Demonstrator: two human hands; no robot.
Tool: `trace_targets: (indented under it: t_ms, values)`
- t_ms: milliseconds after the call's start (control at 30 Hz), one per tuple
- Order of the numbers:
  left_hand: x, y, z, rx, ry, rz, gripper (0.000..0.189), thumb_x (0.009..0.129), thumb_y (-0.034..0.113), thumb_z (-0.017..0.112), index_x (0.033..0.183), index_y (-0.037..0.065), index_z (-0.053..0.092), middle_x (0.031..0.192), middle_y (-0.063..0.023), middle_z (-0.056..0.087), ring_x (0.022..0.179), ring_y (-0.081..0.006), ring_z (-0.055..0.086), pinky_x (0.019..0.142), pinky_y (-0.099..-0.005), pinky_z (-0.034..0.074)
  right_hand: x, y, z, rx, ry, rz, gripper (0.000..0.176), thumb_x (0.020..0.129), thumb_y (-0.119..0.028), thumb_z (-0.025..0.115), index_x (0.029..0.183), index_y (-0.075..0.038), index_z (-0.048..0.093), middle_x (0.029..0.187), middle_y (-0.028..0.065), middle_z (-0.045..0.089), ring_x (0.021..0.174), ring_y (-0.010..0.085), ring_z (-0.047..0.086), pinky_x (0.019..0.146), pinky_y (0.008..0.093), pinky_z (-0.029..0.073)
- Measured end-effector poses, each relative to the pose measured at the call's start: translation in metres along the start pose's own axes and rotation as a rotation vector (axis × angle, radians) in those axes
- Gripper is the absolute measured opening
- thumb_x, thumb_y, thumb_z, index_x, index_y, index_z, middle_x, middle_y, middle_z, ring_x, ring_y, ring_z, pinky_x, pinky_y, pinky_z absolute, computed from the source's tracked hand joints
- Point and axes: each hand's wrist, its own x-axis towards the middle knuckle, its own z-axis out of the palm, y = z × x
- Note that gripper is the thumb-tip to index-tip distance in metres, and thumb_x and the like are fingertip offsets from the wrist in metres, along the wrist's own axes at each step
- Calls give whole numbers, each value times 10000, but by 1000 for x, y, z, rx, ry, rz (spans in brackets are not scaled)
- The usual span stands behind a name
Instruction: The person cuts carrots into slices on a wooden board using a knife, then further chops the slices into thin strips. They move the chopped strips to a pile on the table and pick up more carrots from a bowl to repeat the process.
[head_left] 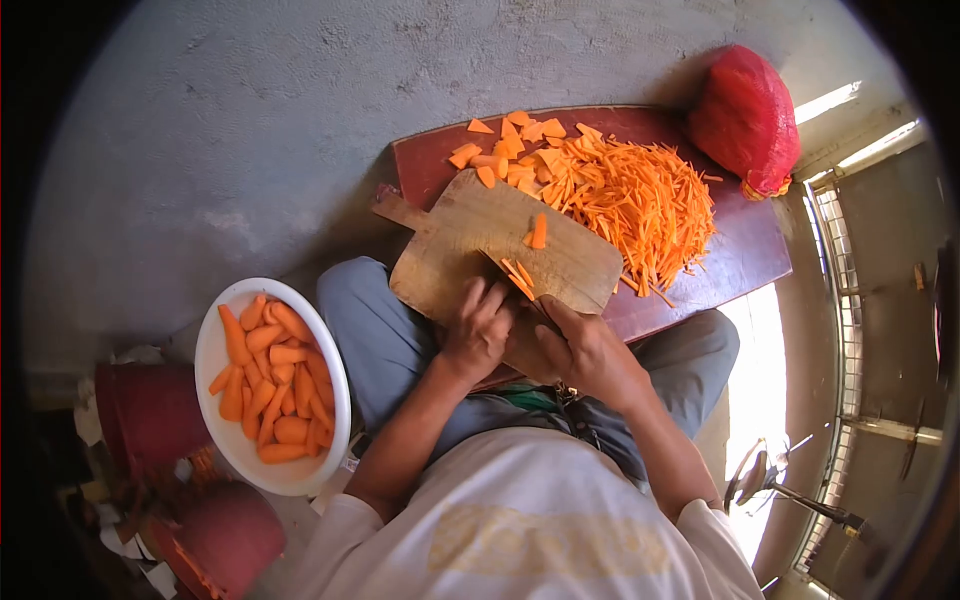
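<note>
A wooden cutting board (450, 235) with a short handle rests across my lap and the edge of a red board. My right hand (595, 355) is closed round a knife (493, 262), seen only as a thin dark edge; its handle is mostly hidden by the fingers. Just left of the knife, my left hand (478, 330) presses down on the cutting board with curled fingers; whatever lies under its fingertips is hidden. Several thin carrot strips (520, 280) lie along the blade's far side. A short carrot piece (539, 231) sits farther up the board.
Beyond the board, a heap of shredded carrot (640, 210) and carrot slices (510, 140) cover part of the red board (745, 250). A red sack (745, 120) stands at its far right. Left of my knee is a white basin (207, 370) of peeled carrots, near red buckets (150, 420).
</note>
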Motion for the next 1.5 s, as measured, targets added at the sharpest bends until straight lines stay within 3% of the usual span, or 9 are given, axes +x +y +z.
trace_targets:
  t_ms: [367, 467, 567, 967, 1067, 1200, 1300, 1400, 1500]
  values:
    - [2, -2, 4, -58, 110, 25, 322, 757, 93, 713, 1058, -4, 772, 1090, -196, 657, 1009, -438, 605, 925, -549, 538, 10, 3, 2, 85, 45, -58, 353, 1074, -117, 681, 1370, 74, 657, 1025, 340, 736, 995, 526, 740, 856, 511, 583]
    - [13, 6, -6, -17, 217, 48, 201, 838, -3, 737, 1035, -12, 778, 1047, -164, 722, 905, -408, 645, 810, -496, 561, -2, 4, 1, 102, 176, -102, 338, 1087, -135, 673, 1351, 76, 661, 998, 326, 730, 950, 524, 730, 842, 490, 581]
    - [14, 5, -3, -95, 204, -36, 124, 869, -22, 736, 985, -17, 779, 1014, -157, 730, 909, -386, 663, 814, -483, 560, -16, -3, -15, 56, 88, 81, 345, 1098, -148, 667, 1365, 71, 662, 968, 320, 714, 887, 508, 711, 808, 469, 570]
    - [12, -5, -10, -244, 336, -186, 51, 895, -30, 730, 921, 13, 728, 945, -140, 699, 903, -372, 687, 835, -478, 559, -28, 23, -15, 103, 134, 49, 369, 1109, -171, 678, 1392, 66, 671, 968, 270, 737, 861, 374, 729, 823, 448, 567]
    - [12, -4, -9, -213, 318, -155, 47, 898, -21, 740, 919, 20, 734, 943, -135, 695, 907, -367, 681, 845, -483, 548, -27, 34, -38, 74, 238, 93, 343, 1088, -152, 671, 1362, 54, 675, 986, 325, 715, 938, 499, 727, 838, 496, 567]
    - [16, -3, -11, -221, 291, -167, 33, 912, -12, 742, 920, 20, 744, 950, -137, 700, 911, -368, 684, 843, -482, 548, -30, 16, -67, 69, 159, 296, 339, 1081, -135, 668, 1342, 79, 686, 1009, 318, 718, 921, 481, 721, 853, 481, 568]
    - [22, -8, -14, -283, 262, -226, 10, 938, 5, 745, 939, 7, 754, 971, -152, 712, 923, -374, 701, 840, -481, 561, -38, 24, -43, 228, 193, 172, 316, 1096, -164, 672, 1330, 47, 690, 984, 311, 718, 916, 452, 735, 840, 479, 570]
    - [44, -13, -19, -354, 181, -291, 65, 969, 32, 755, 1000, -25, 764, 1010, -177, 727, 951, -383, 724, 858, -478, 582, -43, 20, -34, 218, 92, 89, 377, 1138, -226, 668, 1398, 47, 678, 874, 163, 718, 668, 160, 634, 655, 357, 550]
    - [83, -21, -21, -342, 82, -237, 200, 961, 54, 779, 1140, -37, 783, 1070, -190, 727, 1038, -391, 718, 931, -475, 576, -48, 36, -27, 215, 131, 4, 365, 1137, -210, 658, 1395, 47, 679, 882, 182, 733, 674, 168, 629, 658, 374, 548]
